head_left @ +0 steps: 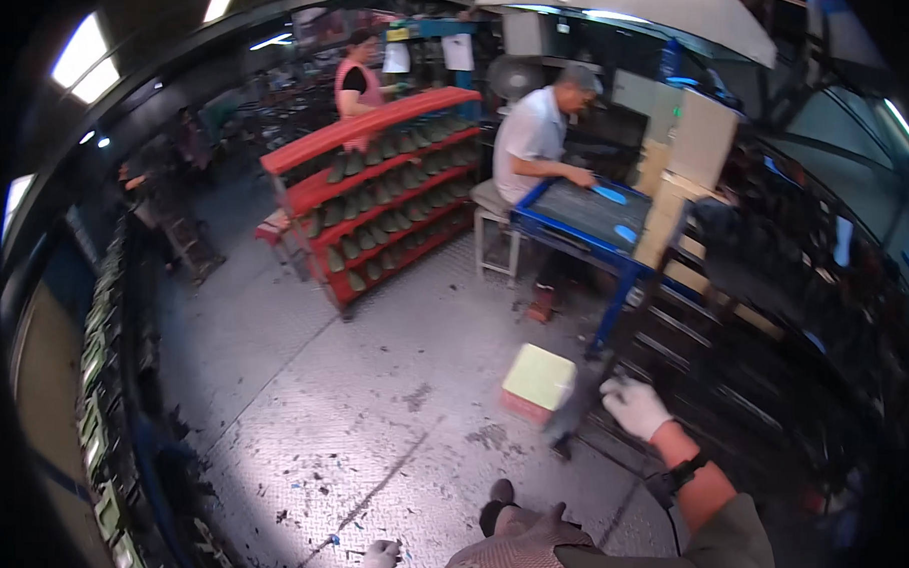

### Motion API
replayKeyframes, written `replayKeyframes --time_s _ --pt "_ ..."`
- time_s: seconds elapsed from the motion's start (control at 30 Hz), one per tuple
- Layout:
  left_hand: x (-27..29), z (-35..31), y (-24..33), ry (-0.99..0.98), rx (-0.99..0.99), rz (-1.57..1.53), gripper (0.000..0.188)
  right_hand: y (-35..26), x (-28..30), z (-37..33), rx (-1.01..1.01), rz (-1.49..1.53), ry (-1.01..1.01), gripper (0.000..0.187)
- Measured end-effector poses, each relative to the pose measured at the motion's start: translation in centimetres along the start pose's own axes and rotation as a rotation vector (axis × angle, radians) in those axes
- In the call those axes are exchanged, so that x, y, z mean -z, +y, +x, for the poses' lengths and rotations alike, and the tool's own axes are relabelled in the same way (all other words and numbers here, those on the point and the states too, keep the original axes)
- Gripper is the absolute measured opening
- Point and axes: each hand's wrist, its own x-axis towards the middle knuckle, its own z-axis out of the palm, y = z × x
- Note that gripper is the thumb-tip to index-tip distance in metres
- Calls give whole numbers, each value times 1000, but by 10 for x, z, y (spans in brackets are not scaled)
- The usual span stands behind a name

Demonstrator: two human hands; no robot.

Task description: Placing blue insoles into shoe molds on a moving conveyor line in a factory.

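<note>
A red rack [369, 125] (lined with dark shoe-shaped pieces [354, 164]) stands near a seated co-worker [527, 136].

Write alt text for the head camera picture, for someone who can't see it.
A person's gloved right hand is outstretched beside dark metal equipment in a workshop; the gloved left hand is low over the littered floor. Ahead, a seated co-worker leans over a blue-framed table, right of a red rack holding dark shoe-shaped pieces.

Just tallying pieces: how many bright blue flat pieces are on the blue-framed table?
2. One blue piece is at the seated worker's hand; another blue piece lies closer to the camera. More may be hidden.
</note>
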Motion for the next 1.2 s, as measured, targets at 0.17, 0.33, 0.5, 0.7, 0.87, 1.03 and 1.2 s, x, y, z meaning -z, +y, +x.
replayKeyframes --time_s 0.17,0.33,0.5,0.7,0.87,1.03,1.2 --pt "-7 15 10 4 49 139 34 -60 88 122 184 19 419 15" --pt "8 36 41 -65 3 429 30 -9 147 200 74 -333 695 20" --pt "-18 91 84 -123 -65 661 26 16 143 216 -209 -350 519 21" --pt "-4 177 161 -175 197 329 40 23 151 207 -266 -340 615 23" --pt "19 270 249 -235 61 462 39 18 149 211 -478 -585 596 22" --pt "38 331 329 -282 -71 546 41 32 146 212 -702 -732 624 29" --pt "58 389 340 -278 -93 512 39 30 148 211 -784 -805 664 24"
